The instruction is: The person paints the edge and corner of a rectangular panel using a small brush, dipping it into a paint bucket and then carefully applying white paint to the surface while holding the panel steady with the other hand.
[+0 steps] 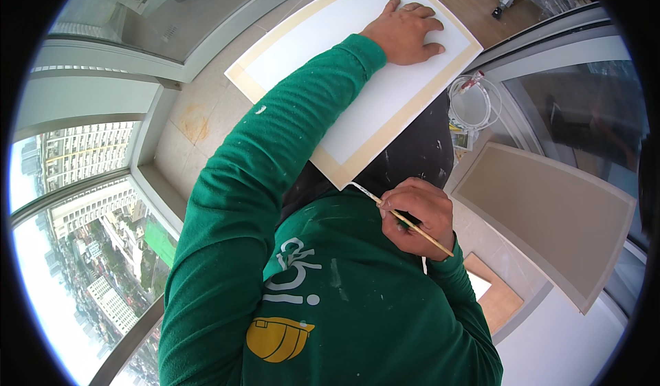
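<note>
A white rectangular panel [359,104] with beige strips along its edges lies tilted over my dark, paint-flecked trousers. My left hand [405,32] is open near its far end, fingers spread on the white face and holding nothing. The green sleeve of that arm crosses over the panel and hides part of it. In my closed right hand [419,217] is a thin wooden-handled brush [430,238], gripped like a pen. Its whitish, bent tip is at the panel's near corner; whether it touches the edge I cannot tell.
To the right a grey-beige panel [546,207] leans beside the sliding door frame. A white bucket [473,104] with a coiled white hose or cord stands near the panel's right edge. Below right lies a brown board [502,296]. Windows [75,228] overlooking city buildings line the left.
</note>
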A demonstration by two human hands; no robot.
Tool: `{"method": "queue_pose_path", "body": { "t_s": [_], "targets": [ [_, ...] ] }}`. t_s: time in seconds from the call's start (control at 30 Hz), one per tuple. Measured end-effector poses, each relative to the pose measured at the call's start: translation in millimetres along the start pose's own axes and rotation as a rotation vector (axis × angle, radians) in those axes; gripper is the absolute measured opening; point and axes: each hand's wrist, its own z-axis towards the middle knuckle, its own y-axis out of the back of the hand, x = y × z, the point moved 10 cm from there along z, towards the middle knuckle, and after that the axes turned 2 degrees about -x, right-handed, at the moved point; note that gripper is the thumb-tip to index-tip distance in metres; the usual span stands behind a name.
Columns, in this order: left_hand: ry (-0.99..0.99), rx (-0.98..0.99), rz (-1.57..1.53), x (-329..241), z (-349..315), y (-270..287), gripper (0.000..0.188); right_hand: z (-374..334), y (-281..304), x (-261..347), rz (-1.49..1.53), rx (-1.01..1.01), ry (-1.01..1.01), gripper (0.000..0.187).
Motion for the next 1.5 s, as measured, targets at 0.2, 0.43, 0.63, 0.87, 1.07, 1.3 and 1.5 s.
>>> {"method": "queue_pose_path", "body": {
  "t_s": [0.2,0.43,0.63,0.87,1.07,1.3,1.5],
  "targets": [
    [0.007,0.011,0.005,2,-1,0,0.054,-1,5,2,0.019,-0.007,0.003,0.031],
    [0.004,-0.001,0.012,0,0,-3,0.054,2,1,-2,0.012,-0.004,-0.009,0.030],
    [0.001,0.001,-0.004,2,0,-3,0.054,1,1,-1,0.060,0.001,-0.012,0.030],
    [-0.003,-0.007,0.017,0,0,-2,0.053,3,8,-2,-0.009,-0.015,-0.015,0.030],
    [-0.002,0.000,0.002,0,0,-2,0.053,2,0,1,0.056,0.006,-0.010,0.029],
    [-0.003,0.000,-0.003,0,0,-1,0.053,2,4,-3,0.028,-0.005,-0.024,0.029],
    [-0.011,-0.011,-0.009,-2,1,-1,0.053,2,4,-6,0.011,-0.016,-0.041,0.029]
  ]
}}
